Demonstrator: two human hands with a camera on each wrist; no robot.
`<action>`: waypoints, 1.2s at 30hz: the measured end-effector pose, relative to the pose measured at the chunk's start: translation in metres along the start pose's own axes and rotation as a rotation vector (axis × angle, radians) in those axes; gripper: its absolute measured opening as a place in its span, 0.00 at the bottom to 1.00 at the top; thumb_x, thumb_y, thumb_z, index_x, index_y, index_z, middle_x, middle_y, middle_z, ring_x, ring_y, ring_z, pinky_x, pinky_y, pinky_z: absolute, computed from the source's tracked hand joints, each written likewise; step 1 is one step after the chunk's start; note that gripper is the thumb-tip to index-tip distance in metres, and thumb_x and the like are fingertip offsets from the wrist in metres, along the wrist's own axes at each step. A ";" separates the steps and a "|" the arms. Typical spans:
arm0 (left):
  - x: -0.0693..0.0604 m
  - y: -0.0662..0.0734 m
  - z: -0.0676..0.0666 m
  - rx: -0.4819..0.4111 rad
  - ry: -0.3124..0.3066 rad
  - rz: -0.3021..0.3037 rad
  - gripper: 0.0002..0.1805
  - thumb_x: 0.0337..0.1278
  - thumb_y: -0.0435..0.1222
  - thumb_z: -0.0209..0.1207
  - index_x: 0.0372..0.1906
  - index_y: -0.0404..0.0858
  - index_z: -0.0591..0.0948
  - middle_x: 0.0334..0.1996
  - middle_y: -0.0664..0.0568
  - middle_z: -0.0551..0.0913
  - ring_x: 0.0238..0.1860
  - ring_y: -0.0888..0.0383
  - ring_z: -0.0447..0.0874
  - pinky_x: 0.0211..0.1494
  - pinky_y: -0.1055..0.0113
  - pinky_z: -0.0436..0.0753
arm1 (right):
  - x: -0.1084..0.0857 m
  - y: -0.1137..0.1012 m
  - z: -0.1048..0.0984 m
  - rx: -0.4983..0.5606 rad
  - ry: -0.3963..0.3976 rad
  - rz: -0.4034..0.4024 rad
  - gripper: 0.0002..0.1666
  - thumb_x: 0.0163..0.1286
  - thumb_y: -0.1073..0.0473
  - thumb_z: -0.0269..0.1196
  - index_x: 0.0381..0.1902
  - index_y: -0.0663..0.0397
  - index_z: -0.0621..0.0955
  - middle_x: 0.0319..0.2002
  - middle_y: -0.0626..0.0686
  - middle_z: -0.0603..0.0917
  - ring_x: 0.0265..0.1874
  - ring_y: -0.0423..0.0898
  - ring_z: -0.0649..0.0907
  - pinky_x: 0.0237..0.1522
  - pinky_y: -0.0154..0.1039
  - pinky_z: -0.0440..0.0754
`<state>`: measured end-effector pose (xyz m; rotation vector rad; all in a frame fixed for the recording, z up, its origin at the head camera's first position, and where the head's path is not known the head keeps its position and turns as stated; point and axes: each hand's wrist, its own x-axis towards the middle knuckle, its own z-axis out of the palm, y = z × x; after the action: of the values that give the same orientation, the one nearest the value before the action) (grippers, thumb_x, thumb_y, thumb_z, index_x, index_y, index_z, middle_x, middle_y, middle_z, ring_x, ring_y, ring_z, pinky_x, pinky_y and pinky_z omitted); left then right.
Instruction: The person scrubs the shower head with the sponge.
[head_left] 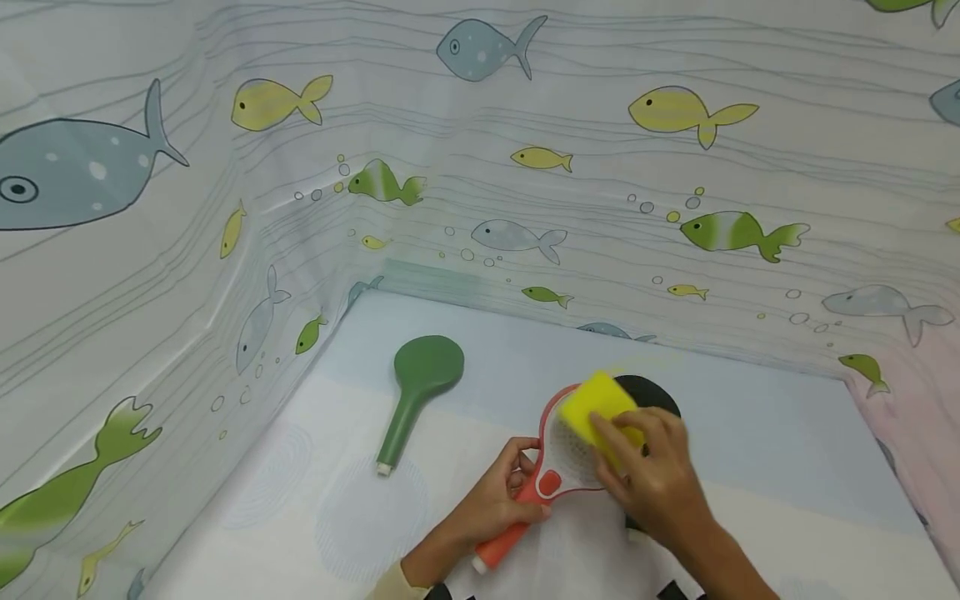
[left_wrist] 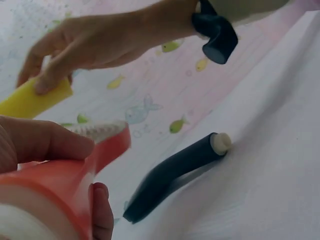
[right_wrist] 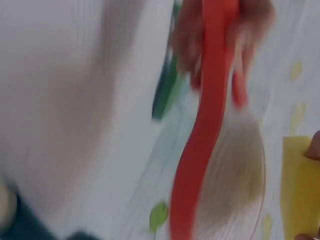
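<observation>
Left hand (head_left: pixel 501 487) curled round a red shower head (head_left: pixel 550 482), pale-faced and dotted; right hand (head_left: pixel 662 477) pinched a yellow sponge (head_left: pixel 596 402).

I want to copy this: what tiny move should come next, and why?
Perhaps bring the yellow sponge against the pale face of the red-handled tool: the right hand pinches the sponge, the left hand grips the tool, and the right wrist view shows a gap between them.

no text or number is readable, though the right wrist view seems blurred.
</observation>
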<state>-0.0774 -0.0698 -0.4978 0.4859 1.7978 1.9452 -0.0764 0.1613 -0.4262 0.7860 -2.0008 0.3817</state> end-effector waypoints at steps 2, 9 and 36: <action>0.001 -0.001 0.000 0.044 0.008 0.011 0.41 0.48 0.29 0.68 0.68 0.51 0.64 0.49 0.49 0.72 0.47 0.57 0.80 0.47 0.70 0.82 | 0.001 -0.017 0.007 0.020 -0.016 -0.088 0.21 0.74 0.51 0.52 0.46 0.56 0.88 0.38 0.59 0.82 0.41 0.63 0.77 0.43 0.53 0.75; 0.001 -0.004 0.002 0.123 0.060 0.051 0.44 0.48 0.36 0.71 0.71 0.51 0.63 0.63 0.52 0.72 0.58 0.53 0.75 0.59 0.67 0.77 | -0.003 -0.040 0.022 0.021 -0.108 -0.194 0.21 0.77 0.52 0.49 0.47 0.52 0.87 0.39 0.56 0.82 0.42 0.62 0.77 0.42 0.52 0.77; 0.002 0.001 -0.001 -0.097 0.052 0.012 0.42 0.47 0.27 0.65 0.69 0.46 0.63 0.46 0.49 0.73 0.47 0.56 0.82 0.45 0.69 0.81 | 0.007 0.015 -0.003 0.014 -0.026 0.058 0.23 0.73 0.50 0.53 0.50 0.60 0.86 0.40 0.65 0.80 0.42 0.64 0.75 0.47 0.55 0.68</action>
<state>-0.0796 -0.0695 -0.4969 0.4193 1.7258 2.0595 -0.0866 0.1716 -0.4178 0.7465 -2.0512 0.4218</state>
